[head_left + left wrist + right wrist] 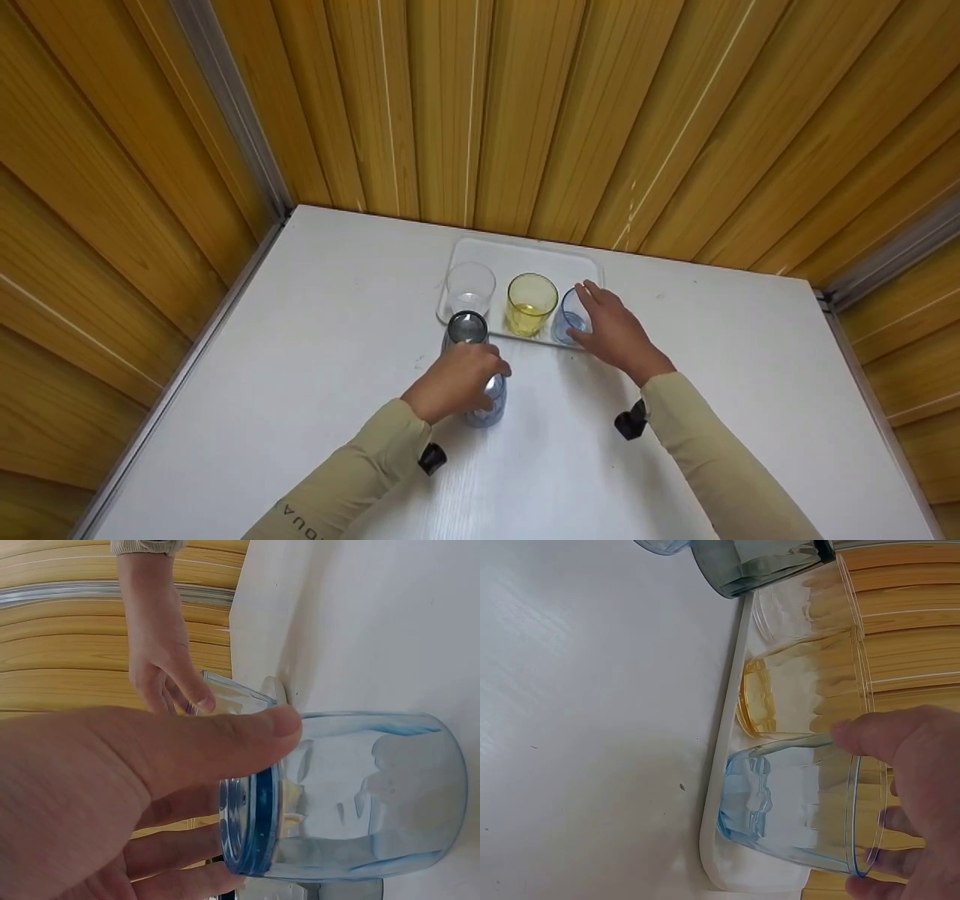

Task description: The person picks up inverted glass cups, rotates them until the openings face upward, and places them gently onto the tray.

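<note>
My left hand (459, 379) grips an upside-down blue glass (367, 795) near its thick base, thumb on one side and fingers on the other. Just beyond it a smoky grey glass (466, 328), also base up, stands in front of the tray (517, 251). On the tray's right end is a light blue glass (787, 802), upright; my right hand (616, 330) holds it at the rim between thumb and fingers. Beside that glass stands an upright yellow glass (531, 304), with a clear glass (470, 285) on its left.
The white table (337, 315) runs back to a wood-panelled wall (450, 112), with another panelled side (112, 225) at the left. Metal strips (225, 97) line the corners. A dark wrist mount (631, 421) hangs under the right sleeve.
</note>
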A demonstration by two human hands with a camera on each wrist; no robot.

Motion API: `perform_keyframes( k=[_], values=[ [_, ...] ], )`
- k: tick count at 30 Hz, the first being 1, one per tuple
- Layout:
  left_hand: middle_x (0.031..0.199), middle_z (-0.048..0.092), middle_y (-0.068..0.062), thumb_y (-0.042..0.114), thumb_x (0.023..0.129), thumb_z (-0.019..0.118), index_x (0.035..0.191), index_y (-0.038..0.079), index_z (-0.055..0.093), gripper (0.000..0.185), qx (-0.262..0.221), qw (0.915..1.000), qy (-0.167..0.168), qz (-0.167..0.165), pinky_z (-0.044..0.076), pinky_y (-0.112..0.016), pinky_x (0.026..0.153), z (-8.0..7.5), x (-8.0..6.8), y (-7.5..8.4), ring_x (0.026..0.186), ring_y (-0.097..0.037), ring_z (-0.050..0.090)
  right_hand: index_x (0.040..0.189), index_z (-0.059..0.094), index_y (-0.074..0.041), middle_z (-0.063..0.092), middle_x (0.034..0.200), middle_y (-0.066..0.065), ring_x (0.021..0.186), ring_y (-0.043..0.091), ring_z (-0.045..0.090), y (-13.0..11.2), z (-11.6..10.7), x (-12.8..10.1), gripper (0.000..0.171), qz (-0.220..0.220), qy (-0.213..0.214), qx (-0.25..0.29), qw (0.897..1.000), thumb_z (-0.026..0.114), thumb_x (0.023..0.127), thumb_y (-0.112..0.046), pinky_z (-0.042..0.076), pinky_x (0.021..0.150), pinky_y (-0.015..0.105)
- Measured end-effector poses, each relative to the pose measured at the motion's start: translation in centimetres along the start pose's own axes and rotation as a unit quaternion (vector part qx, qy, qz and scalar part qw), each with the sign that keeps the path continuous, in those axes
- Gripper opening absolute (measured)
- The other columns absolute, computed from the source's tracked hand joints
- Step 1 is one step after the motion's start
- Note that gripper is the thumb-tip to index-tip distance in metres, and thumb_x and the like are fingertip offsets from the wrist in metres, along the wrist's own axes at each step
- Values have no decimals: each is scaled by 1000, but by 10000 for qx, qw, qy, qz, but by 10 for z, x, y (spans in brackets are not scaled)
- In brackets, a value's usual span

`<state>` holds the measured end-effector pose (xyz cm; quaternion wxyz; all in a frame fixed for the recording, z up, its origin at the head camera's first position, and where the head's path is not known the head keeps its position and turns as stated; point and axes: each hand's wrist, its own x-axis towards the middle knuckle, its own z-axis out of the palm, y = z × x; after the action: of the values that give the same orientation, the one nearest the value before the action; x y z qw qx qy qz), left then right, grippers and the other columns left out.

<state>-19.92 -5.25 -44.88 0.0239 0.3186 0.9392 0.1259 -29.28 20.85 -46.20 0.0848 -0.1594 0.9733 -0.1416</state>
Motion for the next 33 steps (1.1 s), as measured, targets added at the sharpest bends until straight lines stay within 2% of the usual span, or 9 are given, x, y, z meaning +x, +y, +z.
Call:
perform_keyframes(
  k=[17, 33],
  values=[
    [98, 72, -2, 16, 58, 92, 100, 15, 76, 45, 146, 9998, 70, 116, 56, -31, 81, 0, -1, -1, 90, -16, 68, 151, 28, -5, 22, 159, 19, 145, 41, 22, 3, 4, 3, 76, -35, 101, 27, 9999, 63, 92, -37, 26, 116, 56],
    [99, 72, -1, 14, 59, 90, 101, 15, 76, 44, 10, 10000, 12, 68, 56, -31, 82, 1, -1, -2, 91, -15, 68, 151, 27, -3, 21, 159, 20, 145, 42, 21, 2, 6, 7, 76, 12, 65, 20, 10000, 60, 93, -39, 25, 115, 57]
  ],
)
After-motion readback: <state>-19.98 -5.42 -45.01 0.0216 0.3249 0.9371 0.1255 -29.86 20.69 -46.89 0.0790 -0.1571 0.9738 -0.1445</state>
